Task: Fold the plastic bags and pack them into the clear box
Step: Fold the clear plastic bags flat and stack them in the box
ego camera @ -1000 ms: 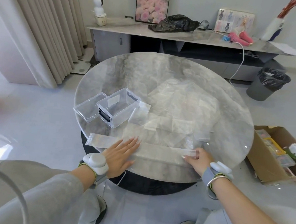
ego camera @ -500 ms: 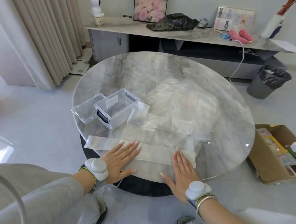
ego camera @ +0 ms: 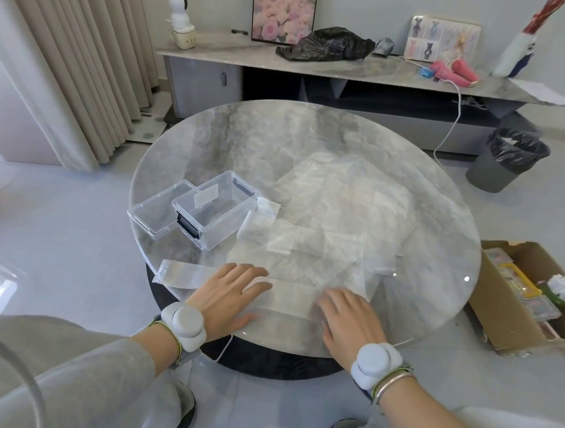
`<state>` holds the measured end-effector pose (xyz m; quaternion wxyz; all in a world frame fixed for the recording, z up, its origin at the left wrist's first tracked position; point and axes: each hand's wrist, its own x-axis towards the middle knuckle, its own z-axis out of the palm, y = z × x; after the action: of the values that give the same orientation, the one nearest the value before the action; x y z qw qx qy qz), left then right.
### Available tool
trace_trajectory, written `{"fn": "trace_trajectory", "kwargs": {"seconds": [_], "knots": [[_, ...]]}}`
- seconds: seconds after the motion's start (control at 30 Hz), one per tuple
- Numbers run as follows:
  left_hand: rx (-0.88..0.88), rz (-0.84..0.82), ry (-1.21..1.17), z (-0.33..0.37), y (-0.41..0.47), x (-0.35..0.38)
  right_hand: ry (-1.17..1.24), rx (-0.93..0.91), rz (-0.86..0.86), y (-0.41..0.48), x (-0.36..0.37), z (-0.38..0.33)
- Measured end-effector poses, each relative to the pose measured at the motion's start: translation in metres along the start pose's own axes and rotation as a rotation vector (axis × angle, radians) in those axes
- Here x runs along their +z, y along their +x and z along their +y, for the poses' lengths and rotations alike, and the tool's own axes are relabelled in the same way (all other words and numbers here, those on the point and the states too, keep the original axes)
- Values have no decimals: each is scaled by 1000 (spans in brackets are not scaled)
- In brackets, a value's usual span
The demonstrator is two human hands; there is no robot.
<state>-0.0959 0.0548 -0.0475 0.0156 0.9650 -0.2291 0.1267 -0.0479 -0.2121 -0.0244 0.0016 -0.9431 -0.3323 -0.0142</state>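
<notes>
A long folded strip of clear plastic bag (ego camera: 289,295) lies along the near edge of the round marble table (ego camera: 246,138). My left hand (ego camera: 228,295) presses flat on its middle, and its left end (ego camera: 178,273) hangs past the table's rim. My right hand (ego camera: 347,317) lies flat on the strip's right part, fingers spread. The clear box (ego camera: 215,211) stands open at the table's left, its lid (ego camera: 157,211) beside it. More clear bags (ego camera: 341,201) lie spread over the table's middle and right.
A low sideboard (ego camera: 349,72) with a black bag, a camera and a picture runs along the back wall. A grey bin (ego camera: 506,159) stands at the right, a cardboard carton (ego camera: 527,295) of items beside the table. Curtains hang at the left.
My right hand has come from the strip's right end, where it pinched the plastic, to lie flat on it further left. My left hand has stayed pressed on the strip.
</notes>
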Motion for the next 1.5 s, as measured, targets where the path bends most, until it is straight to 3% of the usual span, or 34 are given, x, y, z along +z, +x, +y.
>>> {"fn": "trace_trajectory", "kwargs": {"seconds": [0.23, 0.53, 0.73, 0.8, 0.9, 1.07, 1.23, 1.37, 1.5], "knots": [[63, 16, 29, 2, 8, 9, -21, -37, -216, 11, -16, -18], [20, -24, 10, 3, 12, 5, 19, 4, -209, 8, -30, -21], [45, 40, 10, 2, 12, 5, 218, 63, -174, 9, -35, -26], [54, 64, 23, 3, 14, 4, 202, 13, -125, 13, -23, -15], [73, 58, 71, 1, 14, 3, 104, -52, -200, 13, -7, -6], [17, -36, 169, -16, 26, 0, -17, 36, -234, -6, 5, -11], [86, -226, 229, -9, 44, -4, 30, 17, -112, -8, -16, -37], [-72, -172, 139, -2, 51, -10, 39, -77, 20, 7, -20, -29], [-112, -90, 2, 5, 33, -1, -59, -79, -202, 25, -3, -14]]}}
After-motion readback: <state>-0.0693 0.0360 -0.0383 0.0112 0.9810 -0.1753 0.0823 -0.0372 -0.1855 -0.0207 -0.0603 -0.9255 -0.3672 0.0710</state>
